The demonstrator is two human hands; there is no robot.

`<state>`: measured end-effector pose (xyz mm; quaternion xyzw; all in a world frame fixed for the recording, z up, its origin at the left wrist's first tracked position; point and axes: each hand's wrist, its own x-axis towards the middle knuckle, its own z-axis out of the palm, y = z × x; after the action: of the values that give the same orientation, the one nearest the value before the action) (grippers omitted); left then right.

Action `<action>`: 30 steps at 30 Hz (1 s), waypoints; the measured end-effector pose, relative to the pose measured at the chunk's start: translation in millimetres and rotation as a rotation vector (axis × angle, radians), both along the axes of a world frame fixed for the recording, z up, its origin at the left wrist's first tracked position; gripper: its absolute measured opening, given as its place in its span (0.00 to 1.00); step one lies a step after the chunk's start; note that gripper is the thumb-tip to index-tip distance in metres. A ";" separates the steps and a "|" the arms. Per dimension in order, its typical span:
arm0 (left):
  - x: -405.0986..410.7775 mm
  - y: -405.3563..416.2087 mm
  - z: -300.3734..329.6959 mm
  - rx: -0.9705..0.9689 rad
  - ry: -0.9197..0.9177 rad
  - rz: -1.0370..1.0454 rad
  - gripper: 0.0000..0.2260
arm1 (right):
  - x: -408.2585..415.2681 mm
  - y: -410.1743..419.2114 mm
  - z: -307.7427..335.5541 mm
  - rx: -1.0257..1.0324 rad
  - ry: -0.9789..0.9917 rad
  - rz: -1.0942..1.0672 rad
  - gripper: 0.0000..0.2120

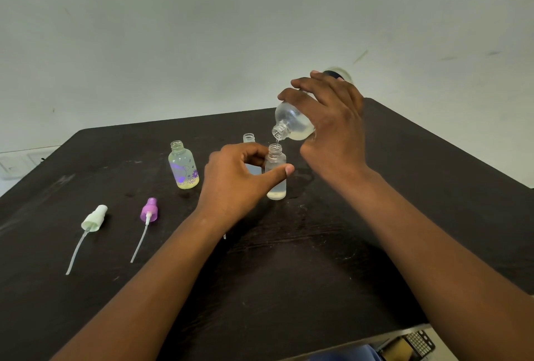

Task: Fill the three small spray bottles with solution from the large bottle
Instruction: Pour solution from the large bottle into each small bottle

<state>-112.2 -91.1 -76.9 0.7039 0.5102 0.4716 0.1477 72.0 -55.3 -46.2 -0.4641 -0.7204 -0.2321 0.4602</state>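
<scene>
Now the right hand (332,126) grips the tilted large bottle (293,124), its mouth at one o'clock above the clear spray bottle (276,173), which the left hand (239,178) pinches steady.

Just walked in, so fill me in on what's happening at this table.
A person is pouring solution from a large bottle, tipped in the right hand, into a small clear bottle that the left hand steadies upright on the dark table. Only a little liquid sits at its bottom so far. A flowered bottle to the left already looks full, and a third open bottle stands behind the left hand. Two spray caps, one white and one purple, lie unscrewed on the table.
</scene>
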 end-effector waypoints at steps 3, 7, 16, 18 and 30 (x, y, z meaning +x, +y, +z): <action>-0.9 0.5 -0.7 0.004 -0.005 -0.004 0.14 | 0.3 0.4 0.2 0.004 0.007 0.007 0.35; -0.8 0.1 -0.7 0.003 -0.004 -0.006 0.14 | -0.1 0.5 -0.1 0.008 0.006 0.007 0.35; 0.1 -2.1 1.2 0.004 -0.005 -0.009 0.08 | -0.1 0.9 -0.4 0.008 0.002 0.004 0.36; 0.0 -2.2 0.6 0.002 -0.011 -0.010 0.09 | 0.0 1.3 -0.4 0.009 -0.001 0.001 0.36; -0.2 -1.1 0.0 0.000 -0.007 -0.015 0.10 | -0.8 0.2 -0.6 0.011 0.002 0.003 0.35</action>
<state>-112.4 -92.2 -76.9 0.7061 0.5044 0.4728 0.1530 71.2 -55.1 -46.8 -0.4609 -0.7193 -0.2350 0.4637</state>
